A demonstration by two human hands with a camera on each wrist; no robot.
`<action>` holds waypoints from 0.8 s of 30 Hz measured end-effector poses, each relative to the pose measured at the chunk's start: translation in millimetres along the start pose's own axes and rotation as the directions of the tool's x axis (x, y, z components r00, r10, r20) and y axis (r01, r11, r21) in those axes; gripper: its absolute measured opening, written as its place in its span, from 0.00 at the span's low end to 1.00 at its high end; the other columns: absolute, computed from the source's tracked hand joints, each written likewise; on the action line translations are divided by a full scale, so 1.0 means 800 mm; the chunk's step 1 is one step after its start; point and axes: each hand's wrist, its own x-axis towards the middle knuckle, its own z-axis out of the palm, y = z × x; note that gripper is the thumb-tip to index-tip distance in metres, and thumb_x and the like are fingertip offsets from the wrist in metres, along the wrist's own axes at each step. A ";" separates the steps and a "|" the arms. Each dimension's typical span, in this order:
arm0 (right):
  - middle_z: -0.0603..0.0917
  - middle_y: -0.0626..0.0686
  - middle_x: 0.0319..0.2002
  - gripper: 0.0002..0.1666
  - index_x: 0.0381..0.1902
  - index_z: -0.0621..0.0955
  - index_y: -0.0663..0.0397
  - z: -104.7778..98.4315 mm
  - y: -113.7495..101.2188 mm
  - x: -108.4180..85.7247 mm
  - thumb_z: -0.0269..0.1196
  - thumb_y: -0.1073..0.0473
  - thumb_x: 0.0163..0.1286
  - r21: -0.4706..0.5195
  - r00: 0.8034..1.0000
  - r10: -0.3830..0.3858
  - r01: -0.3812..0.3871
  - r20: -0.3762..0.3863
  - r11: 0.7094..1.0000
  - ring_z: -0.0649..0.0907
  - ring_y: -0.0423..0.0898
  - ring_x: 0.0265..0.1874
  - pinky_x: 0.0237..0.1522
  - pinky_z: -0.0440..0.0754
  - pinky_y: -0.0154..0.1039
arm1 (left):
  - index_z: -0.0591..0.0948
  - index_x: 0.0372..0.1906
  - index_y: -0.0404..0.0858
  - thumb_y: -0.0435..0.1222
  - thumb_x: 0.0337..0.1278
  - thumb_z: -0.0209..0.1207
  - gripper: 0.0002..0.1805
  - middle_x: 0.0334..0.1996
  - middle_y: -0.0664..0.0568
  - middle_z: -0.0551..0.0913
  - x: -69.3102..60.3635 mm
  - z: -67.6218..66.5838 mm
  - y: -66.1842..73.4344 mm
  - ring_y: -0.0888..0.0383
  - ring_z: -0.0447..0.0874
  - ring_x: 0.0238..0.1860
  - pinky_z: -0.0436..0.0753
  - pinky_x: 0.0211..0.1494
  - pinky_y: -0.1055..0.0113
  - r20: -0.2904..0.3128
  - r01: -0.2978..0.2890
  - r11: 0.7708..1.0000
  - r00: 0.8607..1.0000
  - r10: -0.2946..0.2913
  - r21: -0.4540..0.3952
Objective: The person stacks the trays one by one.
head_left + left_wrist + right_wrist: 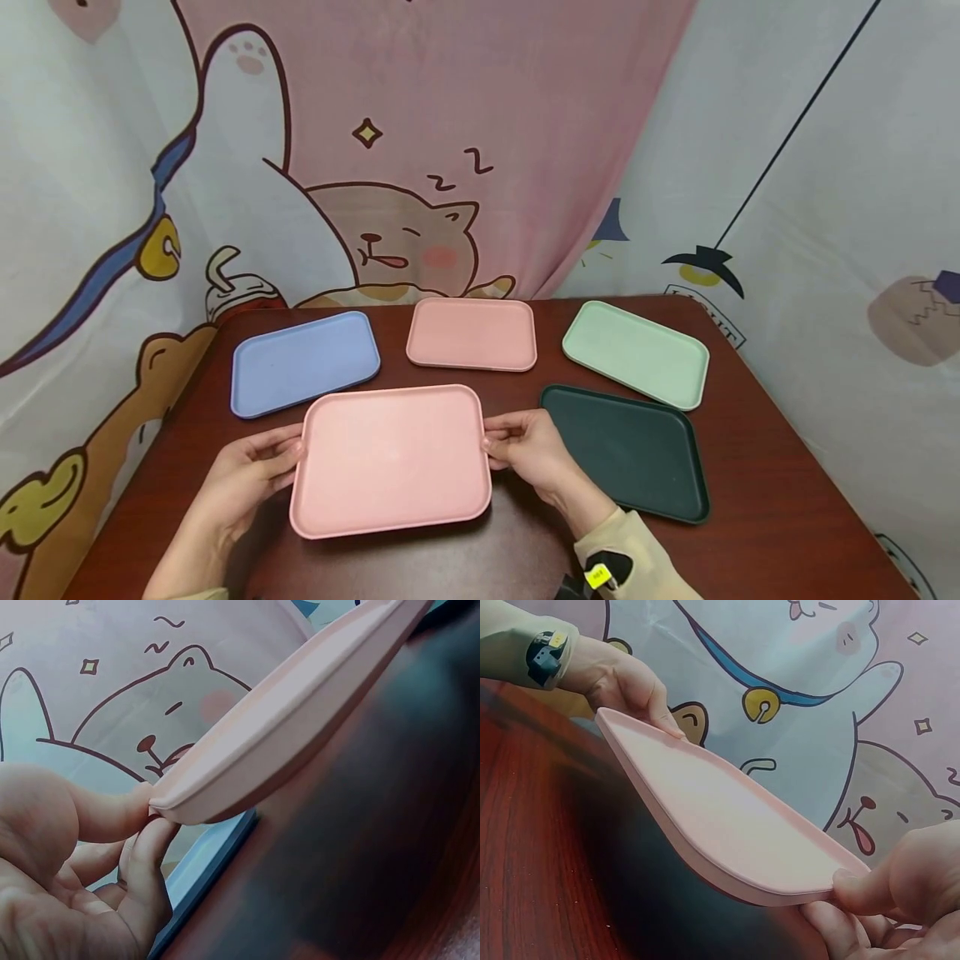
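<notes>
A pink rectangular tray [393, 462] with rounded corners is held above the front middle of the table. My left hand [251, 475] pinches its left short edge between thumb and fingers. At the opposite short edge, my right hand [532, 450] pinches the rim the same way. The left wrist view shows the tray's side wall [277, 757] and the thumb on top of the rim. From the right wrist, the tray's inner face [727, 817] shows with nothing on it, and a gap separates it from the table.
Behind lie a blue tray [306, 364], a smaller pink tray [472, 333] and a light green tray [637, 354]. A dark green tray [630, 454] lies right of my right hand, partly behind the wrist. All rest on a brown wooden table [780, 517]; a printed curtain [480, 100] hangs behind it.
</notes>
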 end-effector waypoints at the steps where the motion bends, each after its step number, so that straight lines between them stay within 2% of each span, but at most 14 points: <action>1: 0.87 0.62 0.38 0.17 0.56 0.82 0.81 -0.001 -0.001 0.000 0.66 0.78 0.71 0.001 1.000 0.001 -0.001 -0.002 1.000 0.89 0.45 0.34 0.38 0.91 0.41 | 0.75 0.68 0.20 0.23 0.72 0.61 0.23 0.42 0.51 0.85 0.000 0.000 0.001 0.63 0.87 0.40 0.91 0.43 0.66 0.002 0.000 1.000 1.000 0.000 -0.004; 13: 0.87 0.59 0.35 0.17 0.56 0.83 0.80 -0.008 -0.009 -0.005 0.67 0.77 0.70 0.006 1.000 -0.001 0.001 -0.026 1.000 0.88 0.42 0.31 0.34 0.90 0.36 | 0.83 0.63 0.29 0.26 0.72 0.63 0.18 0.41 0.52 0.86 -0.002 0.005 0.010 0.62 0.88 0.41 0.91 0.44 0.66 -0.007 -0.001 0.999 1.000 0.000 -0.037; 24: 0.87 0.57 0.34 0.17 0.55 0.83 0.80 -0.017 -0.014 -0.006 0.67 0.78 0.69 0.007 0.999 0.001 -0.001 -0.044 1.000 0.88 0.42 0.31 0.34 0.90 0.36 | 0.80 0.66 0.26 0.25 0.72 0.64 0.21 0.42 0.52 0.87 0.000 0.016 0.019 0.62 0.88 0.42 0.90 0.45 0.66 0.006 -0.036 0.998 0.999 0.036 -0.044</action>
